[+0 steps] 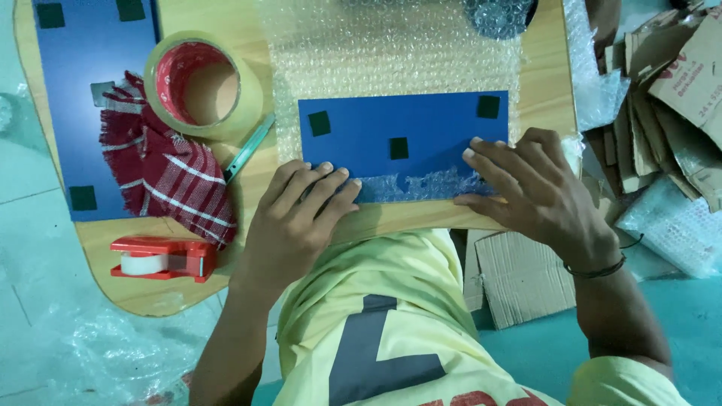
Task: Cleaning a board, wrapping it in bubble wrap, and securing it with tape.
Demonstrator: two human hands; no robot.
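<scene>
Pressing flat with open fingers, the left hand (297, 214) and right hand (526, 184) grasp nothing. Both rest on a blue panel (402, 143) lying on bubble wrap (391, 60), whose near edge folds over the panel.

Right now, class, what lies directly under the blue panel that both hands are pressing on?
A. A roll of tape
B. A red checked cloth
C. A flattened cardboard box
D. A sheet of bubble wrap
D: the blue panel lies on a sheet of bubble wrap, whose near edge is folded up over it under the left hand and right hand.
</scene>
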